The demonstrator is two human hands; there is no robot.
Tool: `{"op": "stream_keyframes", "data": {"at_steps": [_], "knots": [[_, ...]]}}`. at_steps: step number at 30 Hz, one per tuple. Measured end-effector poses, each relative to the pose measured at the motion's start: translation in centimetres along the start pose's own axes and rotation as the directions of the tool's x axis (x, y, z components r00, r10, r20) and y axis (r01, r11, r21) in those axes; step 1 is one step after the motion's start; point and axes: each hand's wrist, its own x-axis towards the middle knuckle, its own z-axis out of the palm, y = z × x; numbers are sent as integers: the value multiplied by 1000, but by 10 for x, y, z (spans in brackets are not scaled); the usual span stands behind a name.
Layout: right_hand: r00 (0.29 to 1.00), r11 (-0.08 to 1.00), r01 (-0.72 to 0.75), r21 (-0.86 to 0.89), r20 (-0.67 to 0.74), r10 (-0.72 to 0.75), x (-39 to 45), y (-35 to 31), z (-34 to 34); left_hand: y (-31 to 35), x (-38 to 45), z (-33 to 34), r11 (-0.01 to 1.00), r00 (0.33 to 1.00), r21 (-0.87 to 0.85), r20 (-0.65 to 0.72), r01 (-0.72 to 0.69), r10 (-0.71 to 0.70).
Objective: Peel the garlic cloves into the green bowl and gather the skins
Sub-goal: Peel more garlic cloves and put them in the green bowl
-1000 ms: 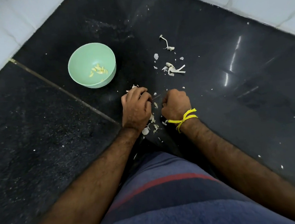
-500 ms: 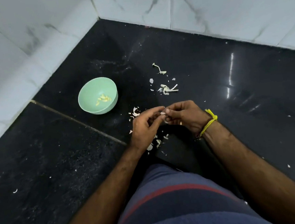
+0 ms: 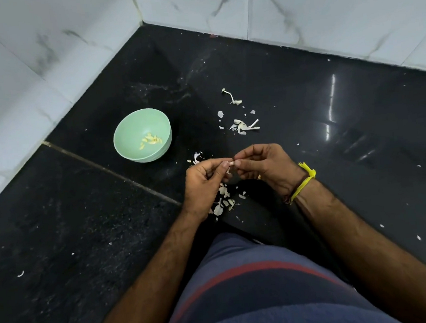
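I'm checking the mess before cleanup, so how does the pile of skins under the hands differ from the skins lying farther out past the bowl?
The near skins lie bunched below the left hand, partly hidden by it; the far skins lie in the open, spread apart. The near skins are flat flakes; the far skins include long stringy strips. Both are pale and lie on the black floor, outside the green bowl.

A glossy black floor (image 3: pixel 358 128) (dusty in places) meets white marble wall tiles (image 3: pixel 322 5) at a corner.

Glossy black floor (image 3: pixel 302 81), seemingly marble-tiled walls (image 3: pixel 322 5)
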Motion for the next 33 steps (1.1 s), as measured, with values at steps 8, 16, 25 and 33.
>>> {"op": "stream_keyframes", "data": {"at_steps": [8, 16, 25, 33], "knots": [[1000, 1000, -10, -18, -15, 10, 5, 1, 4, 0, 2, -7, 987, 998, 149, 29, -53, 50], [997, 997, -53, 54, -50, 55, 8, 5, 5, 0, 4, -1, 977, 999, 210, 2, -34, 34], [992, 987, -113, 117, -50, 120, 11, 10, 7, 5, 1, -7, 987, 1000, 159, 21, -6, 3], [985, 970, -143, 197, -63, 158, 11, 16, 15, 8, 0, -3, 988, 999, 149, 5, 39, -41]]}}
